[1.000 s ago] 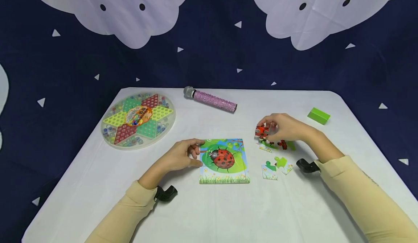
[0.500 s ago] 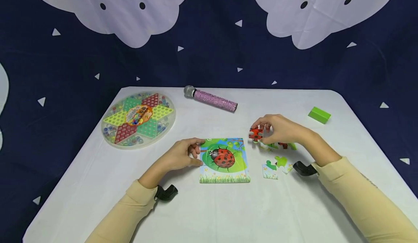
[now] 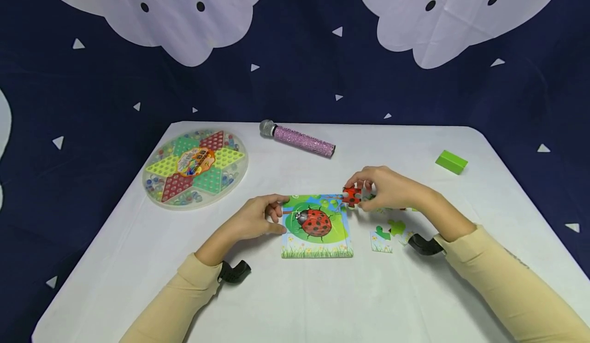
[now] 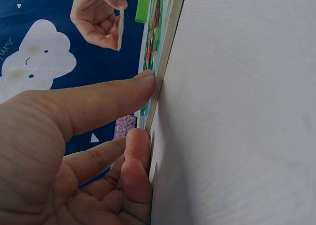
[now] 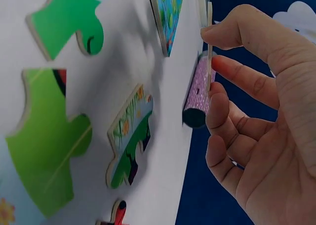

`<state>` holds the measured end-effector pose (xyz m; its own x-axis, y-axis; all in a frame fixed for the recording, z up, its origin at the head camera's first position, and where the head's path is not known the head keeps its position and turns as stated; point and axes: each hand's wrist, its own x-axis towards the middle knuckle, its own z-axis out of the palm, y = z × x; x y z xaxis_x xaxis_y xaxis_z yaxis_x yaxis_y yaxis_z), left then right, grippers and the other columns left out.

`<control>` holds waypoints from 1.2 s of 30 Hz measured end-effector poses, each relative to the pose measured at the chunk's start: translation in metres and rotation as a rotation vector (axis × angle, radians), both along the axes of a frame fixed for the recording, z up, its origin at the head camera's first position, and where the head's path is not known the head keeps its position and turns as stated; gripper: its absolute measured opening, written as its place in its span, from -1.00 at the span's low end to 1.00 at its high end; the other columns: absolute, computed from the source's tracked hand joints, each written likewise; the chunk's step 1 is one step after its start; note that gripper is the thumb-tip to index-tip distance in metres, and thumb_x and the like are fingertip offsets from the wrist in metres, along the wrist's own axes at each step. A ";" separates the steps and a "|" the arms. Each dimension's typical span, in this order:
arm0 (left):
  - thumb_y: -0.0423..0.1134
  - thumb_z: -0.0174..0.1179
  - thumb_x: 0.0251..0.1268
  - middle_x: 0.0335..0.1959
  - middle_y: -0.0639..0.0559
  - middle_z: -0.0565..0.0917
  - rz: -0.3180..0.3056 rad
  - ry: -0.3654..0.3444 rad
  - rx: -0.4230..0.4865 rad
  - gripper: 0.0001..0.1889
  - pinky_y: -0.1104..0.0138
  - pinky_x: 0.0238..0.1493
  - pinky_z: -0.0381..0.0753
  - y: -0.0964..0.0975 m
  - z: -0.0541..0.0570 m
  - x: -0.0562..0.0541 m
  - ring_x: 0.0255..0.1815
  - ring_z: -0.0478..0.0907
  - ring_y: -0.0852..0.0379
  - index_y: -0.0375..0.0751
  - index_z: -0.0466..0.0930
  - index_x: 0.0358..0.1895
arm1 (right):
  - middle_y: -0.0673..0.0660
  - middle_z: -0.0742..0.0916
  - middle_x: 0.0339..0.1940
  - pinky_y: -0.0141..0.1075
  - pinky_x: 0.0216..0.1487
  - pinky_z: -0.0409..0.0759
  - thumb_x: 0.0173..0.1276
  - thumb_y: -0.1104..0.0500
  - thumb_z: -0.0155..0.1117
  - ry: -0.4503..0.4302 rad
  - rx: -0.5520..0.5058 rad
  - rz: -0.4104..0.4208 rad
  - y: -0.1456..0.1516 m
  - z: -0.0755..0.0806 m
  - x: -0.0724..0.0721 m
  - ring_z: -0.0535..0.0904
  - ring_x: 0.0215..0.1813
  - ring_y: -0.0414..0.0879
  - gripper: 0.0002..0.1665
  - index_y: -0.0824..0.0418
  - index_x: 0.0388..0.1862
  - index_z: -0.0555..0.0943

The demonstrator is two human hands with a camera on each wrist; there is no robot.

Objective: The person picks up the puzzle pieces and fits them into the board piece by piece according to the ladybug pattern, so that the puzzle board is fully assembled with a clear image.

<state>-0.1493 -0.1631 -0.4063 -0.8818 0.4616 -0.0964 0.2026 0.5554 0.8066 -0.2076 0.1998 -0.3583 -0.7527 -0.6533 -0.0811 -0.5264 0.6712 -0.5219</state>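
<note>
A square ladybug puzzle board (image 3: 315, 240) lies flat on the white table. My left hand (image 3: 249, 220) rests against its left side; the thumb touches the edge and the index fingertip is at the upper left corner. In the left wrist view, that thumb (image 4: 113, 97) lies straight against the board's edge, the other fingers bent. My right hand (image 3: 389, 187) pinches a red, black-spotted puzzle piece (image 3: 352, 196) just above the board's upper right corner. The right wrist view shows the piece (image 5: 210, 47) edge-on between thumb and fingers.
Several loose puzzle pieces lie right of the board, among them a green-and-white piece (image 3: 381, 240) and a light green one (image 3: 397, 227). Behind stand a glittery pink microphone (image 3: 301, 141), a round marble checkers set (image 3: 214, 179) and a green block (image 3: 451, 162).
My right hand has moved left and slightly toward me with the red puzzle piece, from over the loose pieces to the board's upper right corner. My left hand has stayed at the board.
</note>
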 end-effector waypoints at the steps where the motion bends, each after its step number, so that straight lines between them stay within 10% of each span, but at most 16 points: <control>1: -0.40 0.58 0.14 -0.17 -0.04 0.63 -0.001 0.002 -0.003 -0.23 0.38 -0.22 0.41 0.000 0.000 0.000 -0.23 0.53 0.15 -0.35 0.52 0.47 | 0.02 0.74 -0.03 -0.26 -0.17 0.56 0.14 0.24 0.48 -0.003 -0.004 0.006 -0.001 -0.001 0.000 0.61 -0.13 -0.06 -0.40 0.00 0.22 0.75; 36: -0.39 0.59 0.14 -0.18 -0.05 0.64 -0.004 0.021 -0.005 -0.24 0.38 -0.22 0.40 0.000 -0.002 -0.001 -0.24 0.54 0.16 -0.34 0.53 0.46 | -0.04 0.75 -0.04 -0.26 -0.06 0.59 0.17 0.14 0.58 0.018 -0.020 0.138 -0.034 -0.006 0.020 0.63 -0.11 -0.11 -0.44 0.03 0.21 0.76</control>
